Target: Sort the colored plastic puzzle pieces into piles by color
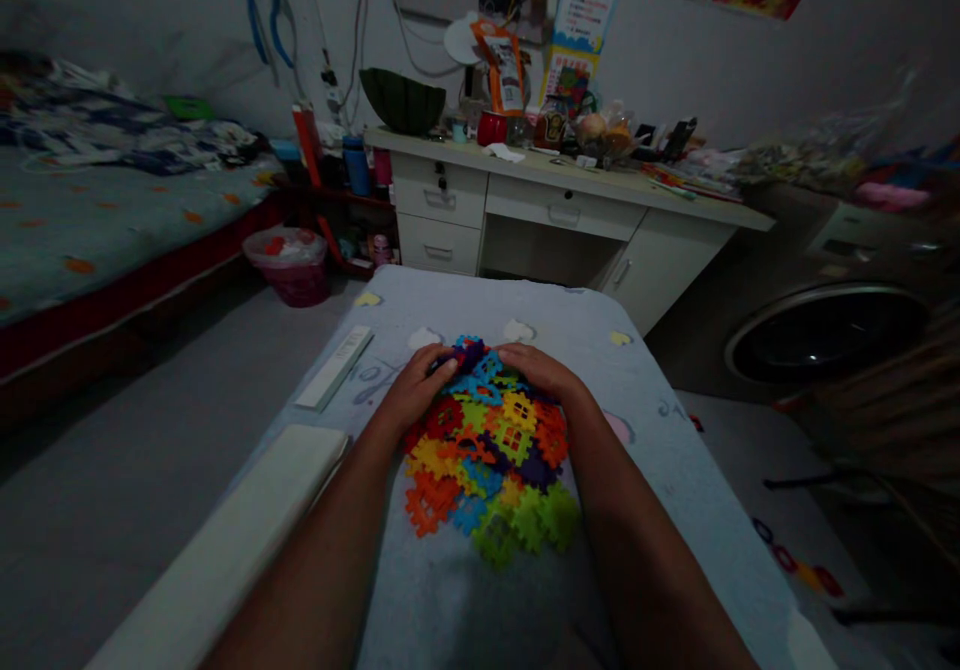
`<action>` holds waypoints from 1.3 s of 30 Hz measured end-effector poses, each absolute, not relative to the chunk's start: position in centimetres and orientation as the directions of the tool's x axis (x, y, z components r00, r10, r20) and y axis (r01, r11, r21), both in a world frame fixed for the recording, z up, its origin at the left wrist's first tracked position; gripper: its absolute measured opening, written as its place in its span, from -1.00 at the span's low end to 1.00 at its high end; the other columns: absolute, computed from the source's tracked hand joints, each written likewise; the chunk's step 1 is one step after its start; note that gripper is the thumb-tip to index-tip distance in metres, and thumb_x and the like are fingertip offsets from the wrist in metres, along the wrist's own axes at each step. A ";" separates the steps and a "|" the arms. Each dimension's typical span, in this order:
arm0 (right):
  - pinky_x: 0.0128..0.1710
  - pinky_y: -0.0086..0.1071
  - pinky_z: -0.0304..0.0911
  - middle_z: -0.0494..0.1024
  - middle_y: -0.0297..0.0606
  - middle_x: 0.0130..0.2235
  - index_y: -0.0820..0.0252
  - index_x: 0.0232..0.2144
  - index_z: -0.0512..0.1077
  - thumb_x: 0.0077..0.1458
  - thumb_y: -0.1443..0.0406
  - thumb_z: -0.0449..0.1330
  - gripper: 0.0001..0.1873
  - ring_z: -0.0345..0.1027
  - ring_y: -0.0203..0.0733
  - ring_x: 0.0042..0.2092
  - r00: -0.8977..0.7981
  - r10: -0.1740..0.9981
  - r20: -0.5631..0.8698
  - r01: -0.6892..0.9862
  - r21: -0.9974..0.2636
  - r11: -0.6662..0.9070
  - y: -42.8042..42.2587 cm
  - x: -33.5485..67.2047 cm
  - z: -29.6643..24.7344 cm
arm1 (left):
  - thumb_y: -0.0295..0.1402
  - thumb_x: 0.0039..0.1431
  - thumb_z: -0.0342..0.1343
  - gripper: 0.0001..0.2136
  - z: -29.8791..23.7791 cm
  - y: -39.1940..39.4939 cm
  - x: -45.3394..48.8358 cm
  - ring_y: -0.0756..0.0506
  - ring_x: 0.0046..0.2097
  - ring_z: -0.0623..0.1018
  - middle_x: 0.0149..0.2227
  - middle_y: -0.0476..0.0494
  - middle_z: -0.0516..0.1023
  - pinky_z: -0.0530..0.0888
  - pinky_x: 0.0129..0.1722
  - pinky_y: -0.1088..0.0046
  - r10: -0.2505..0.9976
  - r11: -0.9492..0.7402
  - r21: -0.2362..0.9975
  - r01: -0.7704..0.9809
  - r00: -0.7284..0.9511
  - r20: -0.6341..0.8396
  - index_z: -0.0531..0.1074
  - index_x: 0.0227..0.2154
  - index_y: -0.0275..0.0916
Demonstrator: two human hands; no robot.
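A heap of colourful plastic interlocking building pieces point(487, 440) with notched edges lies on the cloth-covered table point(660, 510). Orange, yellow, green, blue, red and purple pieces overlap in it, some with window-like cut-outs. My left hand point(420, 385) rests against the heap's far left side, its thumb apart from the fingers. On the far right side, my right hand point(538, 370) curves round the pieces with fingers extended. Both hands look open and cup the heap from either side; the fingertips are partly hidden at its far end.
Along the table's left edge lie a narrow pale box point(335, 368) and a long white board-like object point(247, 530). Beyond stands a cluttered white desk point(442, 190). A pink bin point(289, 270), a bed point(135, 220) and a washing machine point(810, 300) surround the table.
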State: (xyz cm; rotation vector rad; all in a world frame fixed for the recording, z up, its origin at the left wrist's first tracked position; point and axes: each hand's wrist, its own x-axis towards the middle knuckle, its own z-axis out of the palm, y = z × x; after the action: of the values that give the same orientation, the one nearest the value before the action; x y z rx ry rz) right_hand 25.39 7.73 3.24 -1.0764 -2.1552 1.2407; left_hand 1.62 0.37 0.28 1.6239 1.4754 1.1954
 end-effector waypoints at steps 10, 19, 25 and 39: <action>0.18 -0.11 0.18 0.56 -0.18 -0.03 0.18 -0.12 0.52 0.19 0.05 0.07 -0.59 0.39 -0.09 0.05 -0.517 0.853 0.068 0.366 -0.884 0.292 7.8 26.6 4.3 | 0.04 0.13 0.06 -0.52 -0.3 0.8 1.0 -0.25 0.18 0.40 0.14 -0.19 0.46 0.26 0.26 0.10 0.987 -0.103 0.946 0.308 -0.088 0.136 0.48 -0.01 -0.15; 0.24 -0.11 0.12 0.52 -0.20 0.06 0.12 -0.07 0.51 0.22 0.04 0.05 -0.59 0.34 -0.09 0.13 -0.626 0.778 0.053 0.439 -0.801 0.408 10.4 23.4 3.7 | 0.01 0.15 0.06 -0.49 -0.4 0.9 1.1 -0.25 0.15 0.45 0.11 -0.20 0.49 0.33 0.19 0.10 0.992 -0.109 0.954 0.279 -0.031 0.123 0.44 0.06 -0.18; 0.11 -0.18 0.27 0.59 -0.22 -0.06 0.15 -0.14 0.53 0.11 0.12 0.19 -0.67 0.43 -0.11 -0.01 -0.699 0.712 -0.060 0.467 -0.792 0.393 13.1 20.1 3.2 | 0.00 0.18 0.04 -0.43 -0.6 1.0 1.0 -0.23 0.24 0.36 0.23 -0.23 0.37 0.26 0.25 0.11 0.990 -0.087 0.951 0.297 -0.081 0.116 0.29 0.19 -0.16; 0.07 -0.20 0.25 0.59 -0.17 -0.05 0.19 -0.08 0.44 0.12 0.25 0.12 -0.69 0.44 -0.17 0.00 -0.595 0.803 0.033 0.224 -0.953 0.205 7.3 27.8 7.5 | -0.08 0.10 0.11 -0.52 0.6 0.5 1.0 -0.23 0.05 0.52 0.03 -0.15 0.54 0.38 0.14 0.16 0.996 -0.087 0.933 0.348 0.019 0.086 0.42 0.04 -0.19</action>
State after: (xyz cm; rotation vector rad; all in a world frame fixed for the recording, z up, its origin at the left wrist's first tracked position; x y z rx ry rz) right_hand 27.82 7.27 7.49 -0.9505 -1.9463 1.4000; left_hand 1.02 0.54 0.64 1.5385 1.4221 1.0825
